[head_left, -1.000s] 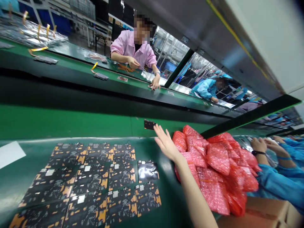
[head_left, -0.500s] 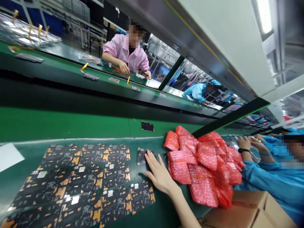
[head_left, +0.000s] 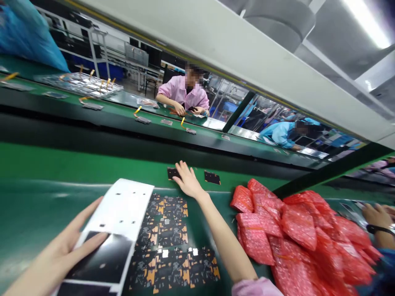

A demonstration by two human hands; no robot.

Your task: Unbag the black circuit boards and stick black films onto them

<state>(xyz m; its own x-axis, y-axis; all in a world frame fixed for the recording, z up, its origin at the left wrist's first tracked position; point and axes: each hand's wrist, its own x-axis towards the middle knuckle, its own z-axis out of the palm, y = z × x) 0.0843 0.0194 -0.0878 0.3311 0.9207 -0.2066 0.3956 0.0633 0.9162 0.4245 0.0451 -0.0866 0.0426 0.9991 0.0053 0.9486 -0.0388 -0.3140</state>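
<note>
The right hand (head_left: 189,182) lay open, fingertips on a small black board (head_left: 170,173), while the left hand (head_left: 58,253) rested open on a white sheet (head_left: 123,205).

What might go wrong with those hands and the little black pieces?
The right hand stretches far over the circuit sheets to press a small black piece on the green belt; its forearm might brush the sheets out of line. The left hand rests on a white sheet that overlaps those sheets, so sliding it might drag them. The red bags are heaped close beside and might slip onto them.
</note>
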